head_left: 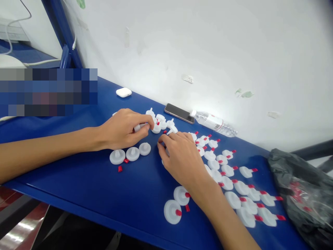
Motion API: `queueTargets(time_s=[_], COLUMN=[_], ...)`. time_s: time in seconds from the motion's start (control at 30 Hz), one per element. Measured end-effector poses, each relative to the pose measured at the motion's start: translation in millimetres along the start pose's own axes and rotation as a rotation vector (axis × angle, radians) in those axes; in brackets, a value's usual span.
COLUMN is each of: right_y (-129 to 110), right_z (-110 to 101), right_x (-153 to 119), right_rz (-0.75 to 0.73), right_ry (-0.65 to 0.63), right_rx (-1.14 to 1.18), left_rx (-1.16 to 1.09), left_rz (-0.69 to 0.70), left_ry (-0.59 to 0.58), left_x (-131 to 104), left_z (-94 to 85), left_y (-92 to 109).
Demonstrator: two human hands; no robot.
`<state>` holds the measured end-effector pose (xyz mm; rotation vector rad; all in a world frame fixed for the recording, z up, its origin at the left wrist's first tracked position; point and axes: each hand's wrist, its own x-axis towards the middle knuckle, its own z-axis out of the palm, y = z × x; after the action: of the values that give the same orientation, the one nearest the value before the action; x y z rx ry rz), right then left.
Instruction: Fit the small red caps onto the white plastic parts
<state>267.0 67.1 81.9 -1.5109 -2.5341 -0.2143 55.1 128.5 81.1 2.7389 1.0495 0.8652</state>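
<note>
White disc [156, 128] with red cap: at my left hand [125, 129], fingertips pinched shut on it above the blue counter [78, 173]. My right hand [179, 156]: flat among capped discs [234, 194], grip unclear. Beyond: phone [179, 113], bottle [214, 123], earbud case [124, 92].

A blue table [78, 180] carries scattered white disc filters [234, 184] with red caps, three uncapped discs [132, 153] in a row, a loose red cap [120, 168] — plus a white earbud case [124, 92], a phone [179, 113], a water bottle [214, 123] and a dark plastic bag [301, 191].
</note>
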Motion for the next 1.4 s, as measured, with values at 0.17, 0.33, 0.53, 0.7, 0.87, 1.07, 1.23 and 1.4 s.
queueTargets(time_s=[0.17,0.33,0.53,0.7,0.87,1.07,1.23,1.4], right_y=[-0.1,0.2,0.9,0.7,0.8,0.2,0.2,0.7], right_z=[0.4,1.1,1.3,1.1,0.1,-0.5,-0.8,-1.2], right_x=[0.1,0.2,0.0,0.0,0.5,0.1,0.2,0.0], right_rz=[-0.003,-0.005,-0.010,-0.015,-0.007,-0.004,-0.006,-0.010], right_ry=[0.000,-0.005,-0.009,-0.007,-0.007,-0.003,-0.004,-0.002], right_rx=[-0.003,-0.014,-0.019,-0.015,-0.010,-0.008,0.001,0.006], left_rx=[0.013,0.011,-0.011,-0.034,-0.054,-0.034,-0.008,-0.015], left_rz=[-0.012,0.006,0.021,0.035,0.098,0.134,0.069,-0.027], left_ry=[-0.010,-0.002,-0.001,0.013,0.088,0.173,0.152,0.121], left_x=[0.9,-0.3,0.6,1.7,0.2,1.0,1.0,-0.8], left_z=[0.4,1.2,1.9,0.8,-4.1,-2.0,-2.0,-2.7], left_y=[-0.5,-2.1,-2.3,0.3,1.8,1.7,3.0,3.5])
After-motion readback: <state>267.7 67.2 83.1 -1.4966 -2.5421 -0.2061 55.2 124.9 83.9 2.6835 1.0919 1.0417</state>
